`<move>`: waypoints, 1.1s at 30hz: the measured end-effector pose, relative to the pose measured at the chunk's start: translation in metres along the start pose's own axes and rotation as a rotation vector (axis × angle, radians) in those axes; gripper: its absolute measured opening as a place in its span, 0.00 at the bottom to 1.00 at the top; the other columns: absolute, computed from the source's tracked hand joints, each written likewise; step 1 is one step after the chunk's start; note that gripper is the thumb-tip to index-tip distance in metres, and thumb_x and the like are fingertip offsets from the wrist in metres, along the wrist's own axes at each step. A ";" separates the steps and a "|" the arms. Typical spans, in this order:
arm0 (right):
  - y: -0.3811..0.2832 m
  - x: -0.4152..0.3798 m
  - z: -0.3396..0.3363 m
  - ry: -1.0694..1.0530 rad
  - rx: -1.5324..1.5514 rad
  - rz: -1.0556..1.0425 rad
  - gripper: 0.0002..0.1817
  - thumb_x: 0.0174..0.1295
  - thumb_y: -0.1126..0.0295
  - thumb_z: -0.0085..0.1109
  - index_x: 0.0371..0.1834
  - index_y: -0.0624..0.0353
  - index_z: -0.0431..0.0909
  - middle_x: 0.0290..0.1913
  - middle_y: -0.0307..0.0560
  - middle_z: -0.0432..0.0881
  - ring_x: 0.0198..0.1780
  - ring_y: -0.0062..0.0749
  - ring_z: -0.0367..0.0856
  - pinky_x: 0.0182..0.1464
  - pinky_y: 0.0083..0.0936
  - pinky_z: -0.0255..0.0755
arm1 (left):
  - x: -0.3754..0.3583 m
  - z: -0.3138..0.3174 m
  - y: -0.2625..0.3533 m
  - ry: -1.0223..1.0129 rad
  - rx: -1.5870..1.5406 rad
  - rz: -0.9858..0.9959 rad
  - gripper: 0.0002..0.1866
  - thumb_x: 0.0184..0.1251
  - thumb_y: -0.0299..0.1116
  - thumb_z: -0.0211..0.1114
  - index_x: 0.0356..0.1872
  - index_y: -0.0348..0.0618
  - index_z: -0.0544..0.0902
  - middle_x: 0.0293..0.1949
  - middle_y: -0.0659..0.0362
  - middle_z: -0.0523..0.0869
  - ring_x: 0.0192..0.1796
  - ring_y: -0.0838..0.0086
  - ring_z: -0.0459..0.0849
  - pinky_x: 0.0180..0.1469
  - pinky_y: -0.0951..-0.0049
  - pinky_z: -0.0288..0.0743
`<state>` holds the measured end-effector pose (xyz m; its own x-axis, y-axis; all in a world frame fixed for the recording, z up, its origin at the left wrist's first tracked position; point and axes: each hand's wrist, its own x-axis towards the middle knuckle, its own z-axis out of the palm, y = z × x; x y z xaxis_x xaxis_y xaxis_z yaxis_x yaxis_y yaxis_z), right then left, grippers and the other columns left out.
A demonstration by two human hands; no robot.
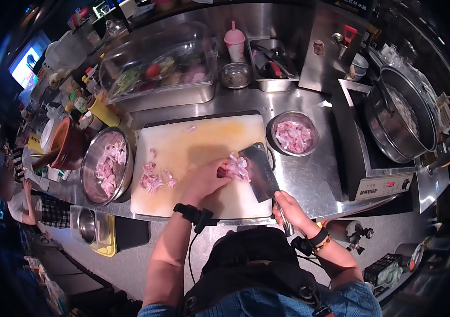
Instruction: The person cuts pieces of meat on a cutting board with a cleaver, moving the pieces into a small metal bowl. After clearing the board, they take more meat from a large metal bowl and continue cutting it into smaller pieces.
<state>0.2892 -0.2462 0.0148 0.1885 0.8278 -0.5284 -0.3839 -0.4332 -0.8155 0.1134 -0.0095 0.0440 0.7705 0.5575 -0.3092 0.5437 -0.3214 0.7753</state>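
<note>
My right hand (pixel 292 212) is wrapped round the handle of a broad cleaver (pixel 259 171), its blade lying flat over the board's right side. Beside the blade is a small heap of raw pale pink meat pieces (pixel 237 168). My left hand (pixel 209 180) has its fingers curled against that heap, gripping at its left edge. Both rest over a white cutting board (pixel 182 145). More pink pieces (pixel 153 178) lie loose on the board's left part. A steel bowl of pink meat (pixel 111 164) stands to the left, and a smaller bowl of cut pieces (pixel 293 134) to the right.
Behind the board sits a clear-lidded container (pixel 159 68) of vegetables, with a pink cup (pixel 234 43) and a steel tray of tools (pixel 273 63). A large pot (pixel 402 116) stands on a cooker at right. Bottles and a brown bowl (pixel 69 142) crowd the left; another person (pixel 29 203) is beyond.
</note>
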 end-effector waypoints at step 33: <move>-0.049 -0.028 -0.063 0.302 0.253 -0.289 0.16 0.78 0.53 0.41 0.43 0.56 0.64 0.21 0.38 0.68 0.15 0.21 0.66 0.17 0.20 0.67 | 0.164 0.089 0.112 0.264 0.125 0.370 0.41 0.46 0.38 0.78 0.66 0.39 0.71 0.59 0.44 0.75 0.57 0.56 0.79 0.60 0.64 0.75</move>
<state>0.3601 -0.2706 0.0545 0.5593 0.7447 -0.3643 -0.4775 -0.0698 -0.8758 0.3308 -0.0225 0.0312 0.8182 0.5580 0.1385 0.2967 -0.6162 0.7296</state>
